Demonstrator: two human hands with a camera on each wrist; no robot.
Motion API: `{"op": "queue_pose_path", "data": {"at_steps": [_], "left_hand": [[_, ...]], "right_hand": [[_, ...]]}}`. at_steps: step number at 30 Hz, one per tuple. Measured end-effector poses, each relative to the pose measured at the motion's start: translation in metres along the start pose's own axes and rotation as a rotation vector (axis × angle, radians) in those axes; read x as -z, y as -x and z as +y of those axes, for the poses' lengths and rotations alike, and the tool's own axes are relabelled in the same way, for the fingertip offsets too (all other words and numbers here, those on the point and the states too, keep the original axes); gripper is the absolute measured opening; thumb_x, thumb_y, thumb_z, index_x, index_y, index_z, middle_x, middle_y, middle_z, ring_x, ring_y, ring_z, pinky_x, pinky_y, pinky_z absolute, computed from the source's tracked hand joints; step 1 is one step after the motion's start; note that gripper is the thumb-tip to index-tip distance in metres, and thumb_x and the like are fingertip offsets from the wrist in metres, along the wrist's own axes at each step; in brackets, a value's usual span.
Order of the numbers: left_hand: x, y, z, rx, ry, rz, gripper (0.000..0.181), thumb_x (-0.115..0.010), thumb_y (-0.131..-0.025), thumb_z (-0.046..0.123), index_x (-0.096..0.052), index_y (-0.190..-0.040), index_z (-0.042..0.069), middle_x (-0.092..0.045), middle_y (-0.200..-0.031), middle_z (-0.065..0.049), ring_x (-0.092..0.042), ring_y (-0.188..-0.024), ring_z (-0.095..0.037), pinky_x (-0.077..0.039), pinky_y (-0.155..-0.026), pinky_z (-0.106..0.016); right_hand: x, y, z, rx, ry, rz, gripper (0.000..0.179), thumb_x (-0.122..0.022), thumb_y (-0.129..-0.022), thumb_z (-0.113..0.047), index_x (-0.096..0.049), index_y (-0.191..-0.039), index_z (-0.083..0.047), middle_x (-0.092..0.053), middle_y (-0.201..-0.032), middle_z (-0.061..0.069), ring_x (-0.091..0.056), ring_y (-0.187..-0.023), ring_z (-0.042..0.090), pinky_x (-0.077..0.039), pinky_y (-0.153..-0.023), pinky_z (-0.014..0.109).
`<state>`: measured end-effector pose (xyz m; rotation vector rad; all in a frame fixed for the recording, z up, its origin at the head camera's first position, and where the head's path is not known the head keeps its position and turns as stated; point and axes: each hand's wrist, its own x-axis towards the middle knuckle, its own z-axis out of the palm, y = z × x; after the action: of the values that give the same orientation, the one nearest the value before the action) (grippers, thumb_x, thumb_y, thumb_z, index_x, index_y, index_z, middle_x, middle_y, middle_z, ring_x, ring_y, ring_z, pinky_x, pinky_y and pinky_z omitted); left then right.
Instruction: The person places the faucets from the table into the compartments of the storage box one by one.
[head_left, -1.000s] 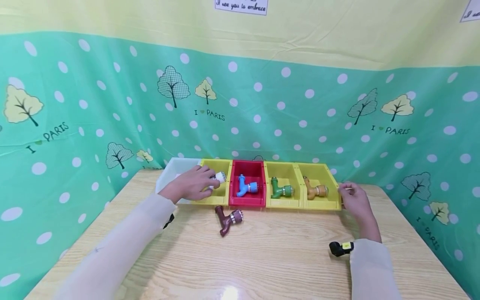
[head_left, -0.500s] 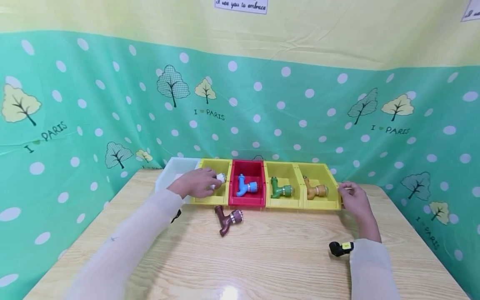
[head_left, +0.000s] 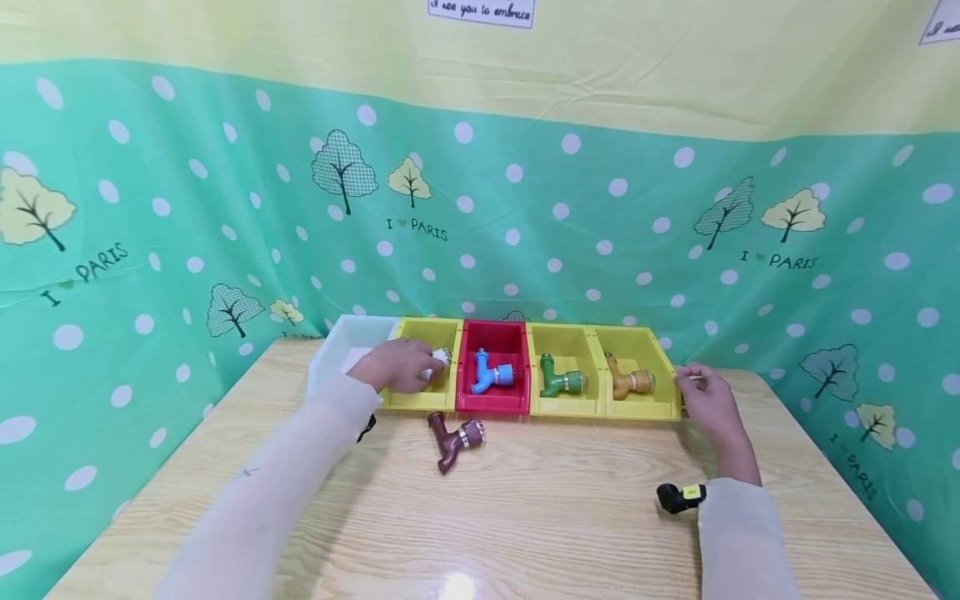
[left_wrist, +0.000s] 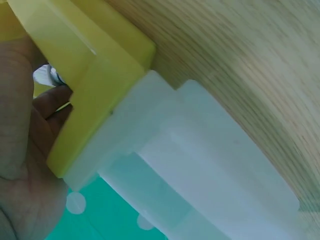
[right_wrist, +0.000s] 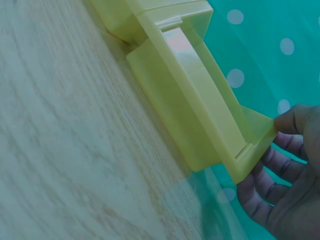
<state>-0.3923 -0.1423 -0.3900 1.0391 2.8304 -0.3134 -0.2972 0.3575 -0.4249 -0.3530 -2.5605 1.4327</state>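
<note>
In the head view my left hand (head_left: 397, 367) reaches into the left yellow bin (head_left: 420, 402). Its fingers grip a white tap (head_left: 442, 357), mostly hidden under them; a bit of that tap's knob (left_wrist: 44, 75) shows past the bin wall in the left wrist view. My right hand (head_left: 708, 404) holds the outer edge of the rightmost yellow bin (right_wrist: 200, 107), thumb on its corner and fingertips against its side. A maroon tap (head_left: 452, 442) lies on the table in front of the row.
Between the hands, a red bin (head_left: 493, 404) bears a blue tap (head_left: 491, 372). A green tap (head_left: 558, 379) and an orange tap (head_left: 628, 380) lie in the yellow bins to the right. A translucent white bin (head_left: 330, 367) ends the row at left. Curtains hang behind.
My left hand has shifted a little to the right and settled lower over the white tap in the left yellow bin. The right hand keeps its place.
</note>
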Motion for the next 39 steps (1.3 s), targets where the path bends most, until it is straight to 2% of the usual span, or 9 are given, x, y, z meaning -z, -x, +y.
{"op": "queue_pose_path", "data": {"at_steps": [8, 16, 22, 28, 33, 39], "left_hand": [[0.003, -0.003, 0.004, 0.036, 0.018, -0.026, 0.021, -0.065, -0.097, 0.025, -0.07, -0.115, 0.034, -0.065, -0.107, 0.003, -0.055, -0.097, -0.02, -0.049, -0.099, -0.046], [0.002, -0.008, 0.008, 0.05, -0.082, -0.092, 0.016, -0.06, -0.101, 0.027, -0.072, -0.11, 0.036, -0.068, -0.106, 0.003, -0.056, -0.097, -0.02, -0.047, -0.099, -0.045], [0.001, -0.009, 0.007, 0.051, -0.066, -0.089, 0.016, -0.06, -0.102, 0.026, -0.071, -0.108, 0.035, -0.067, -0.103, 0.004, -0.056, -0.096, -0.019, -0.046, -0.099, -0.044], [0.004, -0.005, 0.005, 0.008, -0.042, -0.019, 0.019, -0.058, -0.104, 0.027, -0.073, -0.114, 0.033, -0.068, -0.106, 0.001, -0.061, -0.101, -0.023, -0.046, -0.102, -0.048], [0.007, 0.001, 0.005, -0.015, -0.041, 0.062, 0.023, -0.059, -0.102, 0.025, -0.074, -0.12, 0.029, -0.069, -0.116, -0.003, -0.062, -0.11, -0.028, -0.046, -0.104, -0.05], [0.012, 0.013, 0.008, -0.057, -0.008, 0.226, 0.021, -0.062, -0.1, 0.022, -0.076, -0.116, 0.02, -0.07, -0.115, -0.002, -0.062, -0.112, -0.029, -0.045, -0.104, -0.052]], "right_hand": [[0.0, 0.001, 0.0, 0.001, -0.003, -0.006, 0.039, -0.041, -0.11, -0.032, -0.049, -0.132, -0.001, -0.054, -0.12, 0.021, -0.06, -0.098, 0.03, -0.057, -0.072, 0.033], [-0.001, -0.001, 0.002, -0.013, -0.001, -0.001, 0.038, -0.042, -0.109, -0.032, -0.05, -0.13, -0.001, -0.053, -0.121, 0.021, -0.057, -0.098, 0.028, -0.056, -0.069, 0.03], [-0.001, 0.0, 0.001, -0.023, -0.005, -0.001, 0.038, -0.041, -0.109, -0.032, -0.05, -0.132, -0.002, -0.053, -0.118, 0.02, -0.057, -0.1, 0.029, -0.055, -0.07, 0.029], [0.0, 0.0, 0.001, -0.021, 0.0, 0.003, 0.039, -0.042, -0.109, -0.033, -0.05, -0.131, -0.002, -0.054, -0.118, 0.02, -0.057, -0.1, 0.029, -0.056, -0.071, 0.031], [0.0, 0.0, 0.002, -0.022, -0.006, -0.002, 0.039, -0.042, -0.109, -0.033, -0.05, -0.132, -0.002, -0.053, -0.126, 0.022, -0.056, -0.104, 0.03, -0.056, -0.073, 0.032], [0.0, -0.001, 0.002, -0.006, -0.007, 0.0, 0.04, -0.042, -0.109, -0.034, -0.049, -0.132, -0.001, -0.052, -0.127, 0.023, -0.057, -0.104, 0.03, -0.056, -0.071, 0.029]]}}
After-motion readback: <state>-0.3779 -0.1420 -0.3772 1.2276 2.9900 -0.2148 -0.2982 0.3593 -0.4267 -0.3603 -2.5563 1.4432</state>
